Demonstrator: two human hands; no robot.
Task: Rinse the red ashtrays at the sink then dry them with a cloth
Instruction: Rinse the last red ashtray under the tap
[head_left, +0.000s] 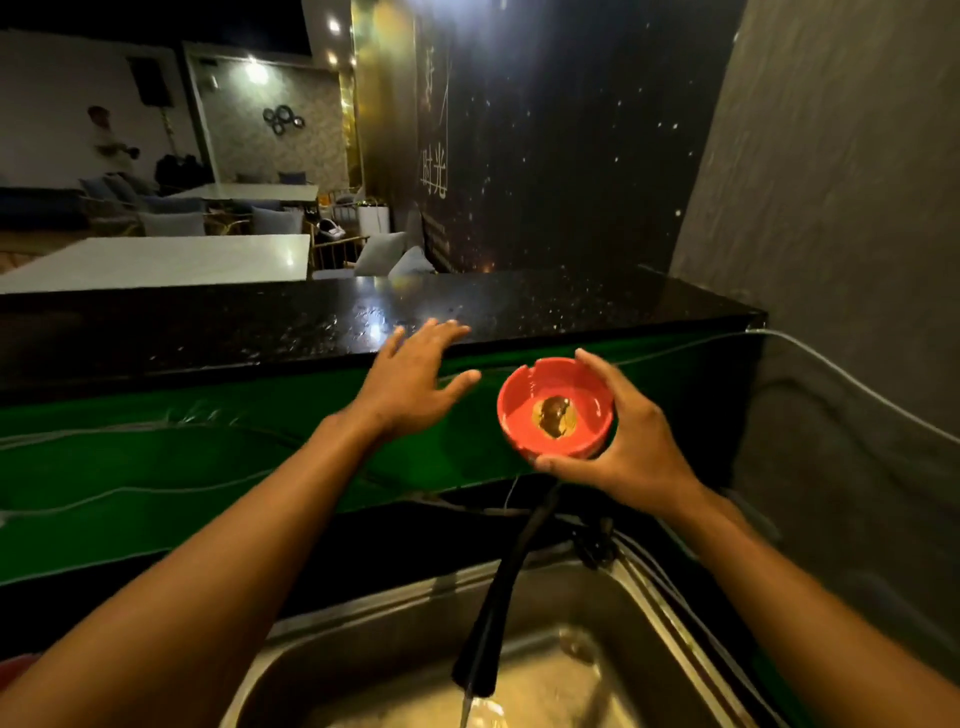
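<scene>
1. Holding item: the right hand (631, 447) has its grip closed around a red ashtray (556, 408), fingers over the far rim and thumb under the near edge, raised above the sink (332, 644) and in front of the black bench (311, 322).
2. Free item: the left hand (410, 387) is open and empty, fingers spread, its tips at the bench edge, apart from the ashtray.
3. Ashtray, condition: round, glossy red, notched rim; a dark brown patch sits in the centre of the bowl, residue or murky liquid, which cannot be told. The inner wall looks wet or shiny.
4. Water supply: a black tap (493, 613) reaches over the sink, and a thin stream runs from its spout into the basin, below the ashtray and not onto it.
5. Progress, judged: rinsing of this piece seems unfinished, given the patch remaining. Drying is yet to be done; no cloth is in view.
6. Other ashtrays: none can be identified with certainty.
</scene>
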